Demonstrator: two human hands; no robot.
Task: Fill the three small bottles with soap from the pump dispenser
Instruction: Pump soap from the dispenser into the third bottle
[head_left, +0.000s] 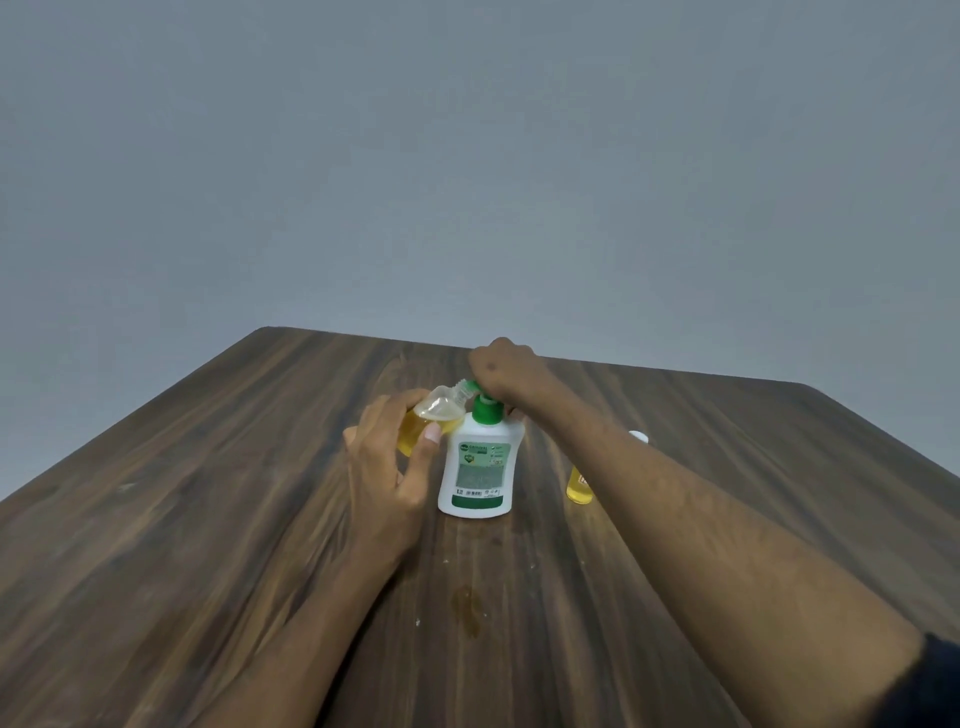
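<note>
Right forearm crossing nearest camera, dark sleeve showing at its end. Right hand resting, fingers curled, on green pump head of white pump dispenser, which is standing upright on wooden table. Left hand, left of dispenser, gripping small clear bottle, thumb and fingers wrapping its body. Bottle tilting, open neck touching pump spout, yellow soap filling its lower part. Right of dispenser, second small bottle holding yellow soap, partly hidden behind forearm. White cap lying beyond it.
</note>
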